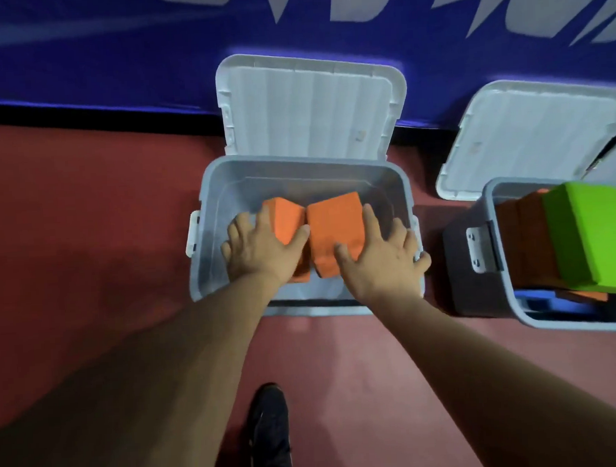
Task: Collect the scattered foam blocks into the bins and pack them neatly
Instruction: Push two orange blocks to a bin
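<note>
Mid-frame, inside the grey translucent plastic bin (206, 188), your left hand (261, 252) and right hand (381, 260) lay spread, nearly straight fingers on two side-by-side orange foam blocks (334, 224). Likely light, squashy, non-slip: pinch opposite flat faces gently.

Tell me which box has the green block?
The box at the right edge; a green block tops its pile. The middle box holds only orange blocks.
</note>
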Demonstrator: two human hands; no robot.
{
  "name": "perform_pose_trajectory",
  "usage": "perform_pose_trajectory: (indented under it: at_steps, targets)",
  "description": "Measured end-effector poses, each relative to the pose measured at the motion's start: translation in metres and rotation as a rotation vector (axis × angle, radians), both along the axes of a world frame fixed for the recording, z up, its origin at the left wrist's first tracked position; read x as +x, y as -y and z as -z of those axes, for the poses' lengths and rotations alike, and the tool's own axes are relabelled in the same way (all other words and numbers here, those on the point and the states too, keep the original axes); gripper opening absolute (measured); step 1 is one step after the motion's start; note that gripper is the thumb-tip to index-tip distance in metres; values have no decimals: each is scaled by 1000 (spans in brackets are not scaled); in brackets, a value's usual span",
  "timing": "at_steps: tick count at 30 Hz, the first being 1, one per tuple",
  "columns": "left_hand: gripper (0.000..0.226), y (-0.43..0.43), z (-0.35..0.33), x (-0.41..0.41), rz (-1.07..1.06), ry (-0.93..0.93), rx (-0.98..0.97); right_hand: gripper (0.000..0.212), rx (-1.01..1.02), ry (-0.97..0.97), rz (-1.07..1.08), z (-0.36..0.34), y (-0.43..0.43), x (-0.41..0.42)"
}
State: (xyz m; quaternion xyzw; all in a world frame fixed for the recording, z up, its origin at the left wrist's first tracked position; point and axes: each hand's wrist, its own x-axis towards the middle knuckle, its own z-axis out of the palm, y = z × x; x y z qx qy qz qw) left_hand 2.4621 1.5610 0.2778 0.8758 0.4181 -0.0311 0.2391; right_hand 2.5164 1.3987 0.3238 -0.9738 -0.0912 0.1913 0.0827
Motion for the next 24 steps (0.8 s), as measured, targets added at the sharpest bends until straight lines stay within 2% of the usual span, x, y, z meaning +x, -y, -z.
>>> perform_pose_trajectory:
  at_steps: [5,9,14,19,24]
  targets:
    - [75,17,19,-24,-86,-13,-86,75,-41,-51,-122,17,7,-6]
    - [74,11,8,-64,-155,45,16,74,-43,-70,-226,21,-3,-21]
    - [76,-5,-15,-136,-256,99,82,74,-3,-61,-474,9,-44,-70]
    - [86,-16,-29,-247,-464,184,174,73,8,-62,-722,5,-90,-157]
    - [86,-3,-25,-415,-703,68,174,72,45,-12,-1054,9,-125,-299]
